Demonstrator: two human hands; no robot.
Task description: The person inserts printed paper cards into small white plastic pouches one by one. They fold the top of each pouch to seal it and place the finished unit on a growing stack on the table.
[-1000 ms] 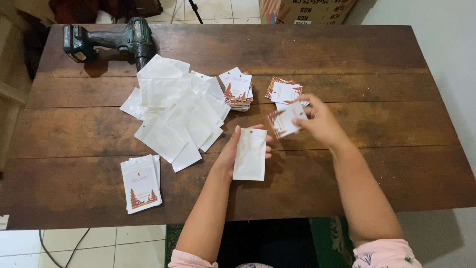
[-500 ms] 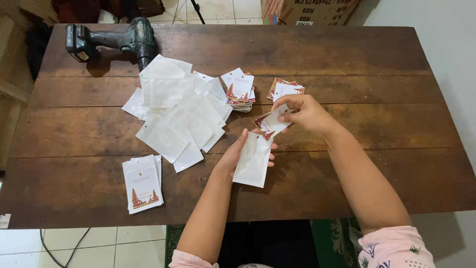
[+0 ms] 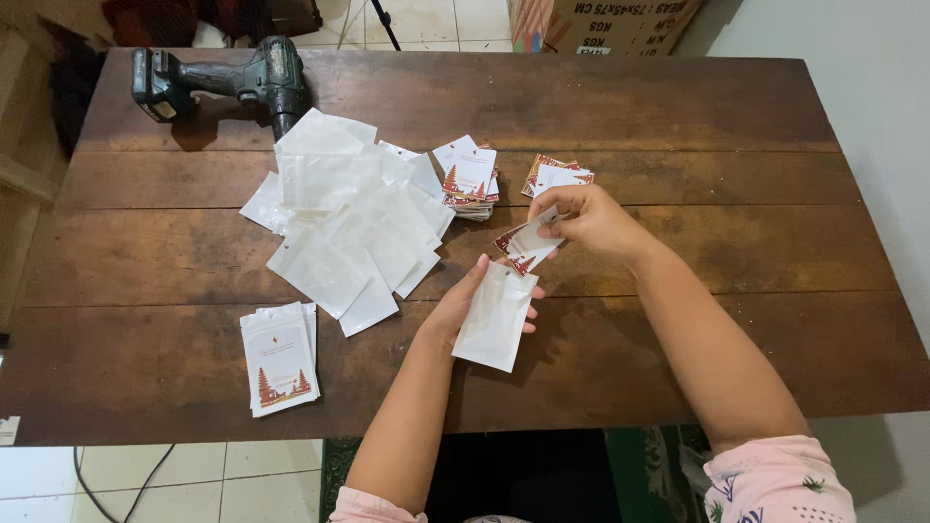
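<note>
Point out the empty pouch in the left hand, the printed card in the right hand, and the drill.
empty pouch (image 3: 494,324), head view, middle of its face
printed card (image 3: 526,247), head view, white centre
drill (image 3: 247,79), head view, dark body

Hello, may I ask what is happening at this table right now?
A person sits at a wooden table. The left hand holds a white pouch, and the right hand holds a small printed card just above it. A heap of empty pouches lies to the left, two stacks of cards behind the hands, a pile of filled pouches at the near left edge, and a drill in the far corner.
</note>
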